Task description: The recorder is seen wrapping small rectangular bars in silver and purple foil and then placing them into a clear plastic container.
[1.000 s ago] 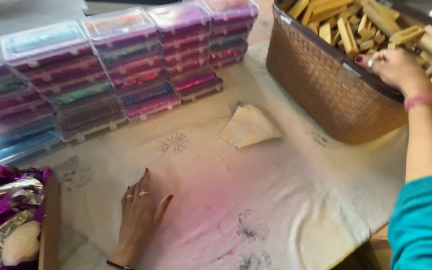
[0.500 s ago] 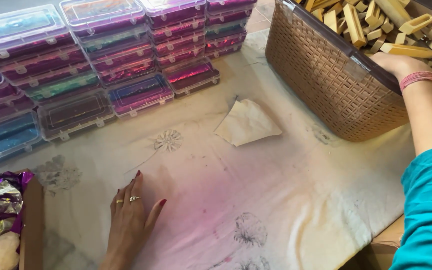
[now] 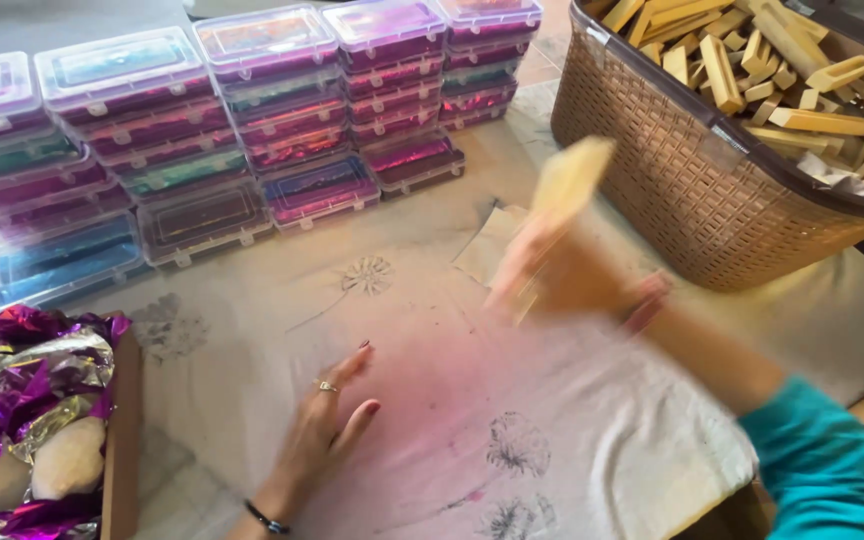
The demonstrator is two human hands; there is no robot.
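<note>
My right hand (image 3: 552,275) is blurred with motion above the white flower-printed cloth (image 3: 592,440), shut on a pale wooden piece (image 3: 570,178) that sticks up from its fingers. My left hand (image 3: 324,425) lies flat on the cloth, fingers apart, holding nothing; it wears a ring and a dark bracelet. A brown woven basket (image 3: 672,190) at the upper right is full of similar pale wooden pieces (image 3: 782,70). A folded beige paper (image 3: 487,245) lies on the cloth, partly hidden behind my right hand.
Stacks of clear plastic boxes (image 3: 252,120) with purple, pink, green and blue contents line the back. At the left edge a wooden tray (image 3: 122,440) holds crumpled purple and silver foil (image 3: 22,370) and pale rounded lumps (image 3: 67,458).
My right hand has left the basket and swung down-left over the cloth, now carrying a wooden piece. The left hand has stayed flat on the cloth.
</note>
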